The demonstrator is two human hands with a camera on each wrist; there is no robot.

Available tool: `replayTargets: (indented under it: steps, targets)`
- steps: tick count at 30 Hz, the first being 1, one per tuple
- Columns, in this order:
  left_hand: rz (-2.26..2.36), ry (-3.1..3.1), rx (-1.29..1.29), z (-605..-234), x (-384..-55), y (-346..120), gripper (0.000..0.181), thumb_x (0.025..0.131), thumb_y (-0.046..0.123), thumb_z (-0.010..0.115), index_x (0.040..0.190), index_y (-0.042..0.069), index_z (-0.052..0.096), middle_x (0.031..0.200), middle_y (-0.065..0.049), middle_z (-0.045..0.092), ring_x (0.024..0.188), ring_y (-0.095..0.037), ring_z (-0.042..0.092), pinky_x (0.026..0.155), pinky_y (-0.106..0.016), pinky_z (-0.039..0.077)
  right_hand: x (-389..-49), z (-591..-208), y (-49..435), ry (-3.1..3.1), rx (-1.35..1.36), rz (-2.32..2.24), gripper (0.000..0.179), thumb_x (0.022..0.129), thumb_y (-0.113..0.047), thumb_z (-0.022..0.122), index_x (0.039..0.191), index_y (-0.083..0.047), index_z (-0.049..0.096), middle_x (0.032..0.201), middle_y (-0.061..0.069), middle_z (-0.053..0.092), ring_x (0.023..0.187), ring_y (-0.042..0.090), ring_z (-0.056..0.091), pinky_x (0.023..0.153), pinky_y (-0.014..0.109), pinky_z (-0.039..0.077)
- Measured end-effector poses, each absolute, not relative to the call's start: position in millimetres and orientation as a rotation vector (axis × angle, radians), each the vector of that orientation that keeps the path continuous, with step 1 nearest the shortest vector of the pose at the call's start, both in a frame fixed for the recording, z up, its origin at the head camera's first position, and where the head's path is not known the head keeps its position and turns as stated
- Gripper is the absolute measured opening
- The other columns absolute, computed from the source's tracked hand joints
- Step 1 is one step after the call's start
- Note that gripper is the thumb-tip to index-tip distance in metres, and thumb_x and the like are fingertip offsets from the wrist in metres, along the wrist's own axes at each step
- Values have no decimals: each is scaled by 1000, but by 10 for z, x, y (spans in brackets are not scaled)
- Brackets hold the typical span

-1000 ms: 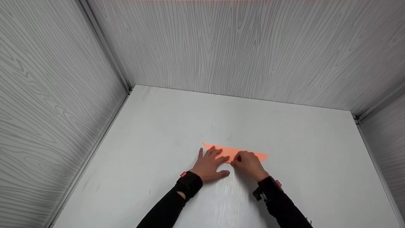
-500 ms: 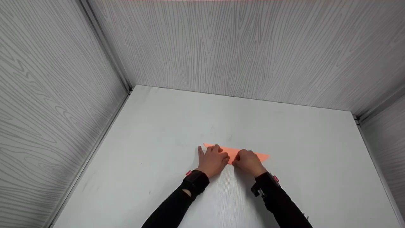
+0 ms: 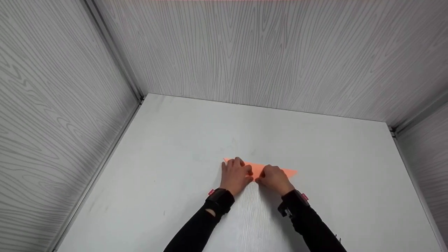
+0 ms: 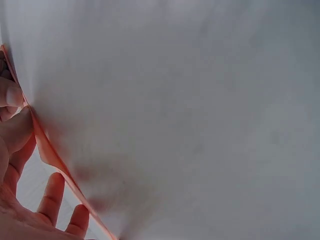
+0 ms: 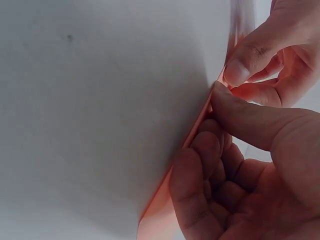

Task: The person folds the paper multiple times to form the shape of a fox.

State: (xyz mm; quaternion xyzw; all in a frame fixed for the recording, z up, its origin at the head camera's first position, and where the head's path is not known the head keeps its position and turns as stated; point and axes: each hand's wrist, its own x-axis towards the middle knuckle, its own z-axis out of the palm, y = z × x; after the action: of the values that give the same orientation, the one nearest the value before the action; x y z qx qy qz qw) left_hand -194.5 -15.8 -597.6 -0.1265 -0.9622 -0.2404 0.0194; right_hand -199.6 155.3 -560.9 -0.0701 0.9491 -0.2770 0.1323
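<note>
A folded sheet of orange paper lies on the white table, its long edge away from the person and pointed corners showing at either side. My left hand is over its left half, thumb and index finger pinching the near edge around the middle. Close beside it, my right hand pinches the same edge with curled fingers. In the left wrist view, a flap of the paper stands slightly raised by the fingers. The right wrist view has both thumb tips almost meeting at the paper edge.
Pale wood-grain panels enclose the white table, with a back wall, a left wall and a right wall. Each wrist carries a black band, such as the left wristband.
My left hand has shifted slightly right and forward, going from spread fingers on the paper to a pinch at its near edge. The right hand has hardly moved.
</note>
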Motion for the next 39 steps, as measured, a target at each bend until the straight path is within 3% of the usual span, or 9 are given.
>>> replayTargets:
  steps: [11,18,27,35,39]
  targets:
    - [-749,-2966,-411,-5966,-1922,-187,12,95,34,79,99,23,78,117,-6,60,122,-32,54,111,-63,37,-1969,-5617,1624,2753,-185,-817,20,94,-10,76,80,-4,63,71,2,50,64,16,46,61,29,34]
    - [-820,-2936,-427,-5982,-1908,-192,10,97,31,77,101,22,77,119,-6,58,123,-32,51,115,-66,33,-1898,-5598,1848,2779,-172,-802,14,93,-11,77,89,0,70,79,8,64,67,16,52,63,29,40]
    - [-878,-2907,-439,-6002,-1880,-191,7,99,28,75,99,21,76,117,-6,57,121,-32,51,114,-65,33,-1847,-5600,2198,2751,-140,-780,19,93,-13,76,79,-3,69,69,-1,54,62,15,47,60,28,36]
    - [-879,-2906,-446,-5996,-1885,-206,8,99,27,75,98,20,76,117,-8,57,119,-33,50,111,-64,34,-1847,-5559,2162,2746,-154,-835,9,96,-10,70,96,-1,69,88,10,66,74,18,54,67,30,42]
    - [-873,-2919,-437,-5991,-1906,-176,8,97,27,77,97,19,76,116,-8,57,119,-34,50,112,-65,34,-1855,-5584,1952,2754,-182,-930,9,99,-12,69,97,-3,69,89,9,68,74,16,56,69,30,43]
